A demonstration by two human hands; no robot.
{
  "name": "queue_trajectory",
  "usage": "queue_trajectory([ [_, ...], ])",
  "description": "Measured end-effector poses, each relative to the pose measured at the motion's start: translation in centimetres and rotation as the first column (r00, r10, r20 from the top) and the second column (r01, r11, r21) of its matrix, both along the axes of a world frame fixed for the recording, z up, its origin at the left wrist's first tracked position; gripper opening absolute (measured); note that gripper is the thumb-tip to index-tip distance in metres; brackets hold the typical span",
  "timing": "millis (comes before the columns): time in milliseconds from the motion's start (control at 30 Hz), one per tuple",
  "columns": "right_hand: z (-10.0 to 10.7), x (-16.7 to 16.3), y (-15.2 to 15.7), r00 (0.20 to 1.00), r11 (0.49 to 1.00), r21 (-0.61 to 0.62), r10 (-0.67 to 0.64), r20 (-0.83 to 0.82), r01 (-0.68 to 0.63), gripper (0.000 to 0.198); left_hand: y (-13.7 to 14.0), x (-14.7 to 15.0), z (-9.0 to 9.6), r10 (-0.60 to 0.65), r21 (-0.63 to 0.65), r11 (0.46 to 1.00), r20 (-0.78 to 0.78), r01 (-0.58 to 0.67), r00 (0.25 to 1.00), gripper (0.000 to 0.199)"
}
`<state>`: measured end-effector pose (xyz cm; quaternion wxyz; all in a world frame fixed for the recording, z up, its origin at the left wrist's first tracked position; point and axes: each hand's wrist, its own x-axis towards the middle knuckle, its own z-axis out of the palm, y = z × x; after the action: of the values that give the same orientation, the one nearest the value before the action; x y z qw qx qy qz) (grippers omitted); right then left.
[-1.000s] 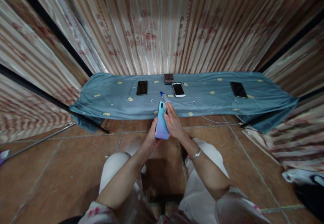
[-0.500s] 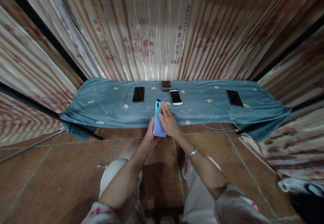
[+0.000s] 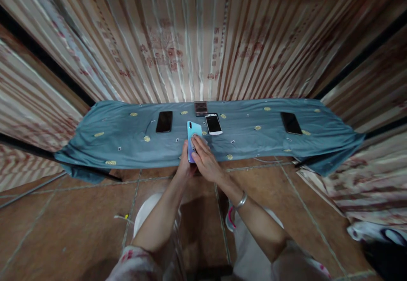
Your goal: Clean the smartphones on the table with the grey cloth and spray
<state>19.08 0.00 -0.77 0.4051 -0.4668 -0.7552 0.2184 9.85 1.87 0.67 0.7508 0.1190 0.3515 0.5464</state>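
Observation:
My left hand (image 3: 184, 162) is wrapped round the lower left edge of a blue-to-violet smartphone (image 3: 192, 130), tilted with its back and camera toward me. Across the phone's back lies my right hand (image 3: 205, 158), its fingers closed together and pressed on the lower half. A small pale, thin piece (image 3: 204, 140) shows at the right fingers' edge; I cannot make out what it is. Just beyond the hands a white phone (image 3: 214, 124) with a black screen lies on the cloth. Behind it sits a small dark checked square item (image 3: 201, 108).
A blue patterned cloth (image 3: 143, 149) covers the narrow table. One black phone (image 3: 164, 121) lies on the left, another black phone (image 3: 290, 123) on the right. Striped curtains (image 3: 190, 39) and dark poles (image 3: 44, 56) enclose the table. A white cable (image 3: 122, 218) lies on the tiled floor.
The right fingers have slid down the phone's back, uncovering its upper part. The phone has tilted and shifted slightly up and left in view; the camera view has shifted too.

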Motion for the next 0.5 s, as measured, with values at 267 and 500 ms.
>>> queue_trajectory([
  [267,0.0,0.6,0.8,0.999,0.999,0.03,-0.032,-0.026,0.033,0.055,0.2,2.0,-1.3,0.064,0.067,0.996,-0.023,-0.062,0.998,0.038],
  [500,-0.7,1.1,2.5,0.995,0.995,0.012,-0.095,-0.003,0.095,0.056,0.2,1.7,-1.8,-0.027,-0.002,1.0,-0.054,0.027,0.998,0.045],
])
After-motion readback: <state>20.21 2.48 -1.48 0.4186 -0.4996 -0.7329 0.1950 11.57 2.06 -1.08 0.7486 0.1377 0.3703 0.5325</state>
